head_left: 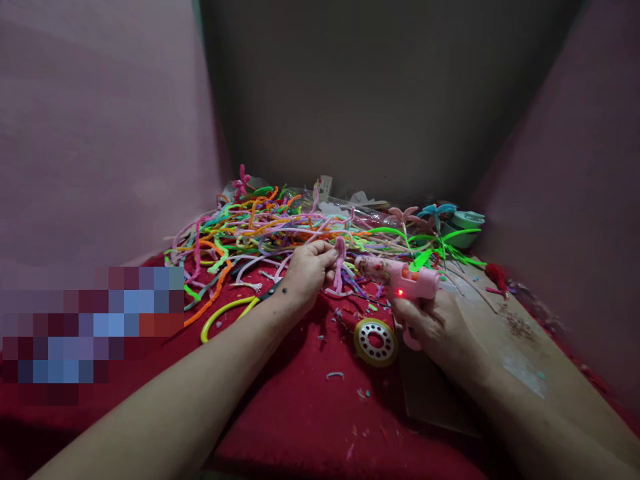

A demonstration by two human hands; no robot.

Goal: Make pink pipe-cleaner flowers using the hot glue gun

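My left hand (311,270) is closed, pinching a bent pink pipe cleaner (340,263) between thumb and fingers. Wrapped round the handle of a pink hot glue gun (423,280), my right hand (440,320) holds it with the nozzle pointing left, close to the pipe cleaner but apart from it. A red light glows on the gun's side. Below the gun lies a yellow tape roll (376,341) with a white, holed core. Yellow-handled scissors (225,317) rest partly hidden behind my left wrist.
A tangled heap of coloured pipe cleaners (265,227) spreads across the back of the red cloth (300,413). Finished-looking pipe cleaner flowers (437,212) and a green tape dispenser (465,223) stand back right. A flat board (520,340) lies right. Walls enclose the sides.
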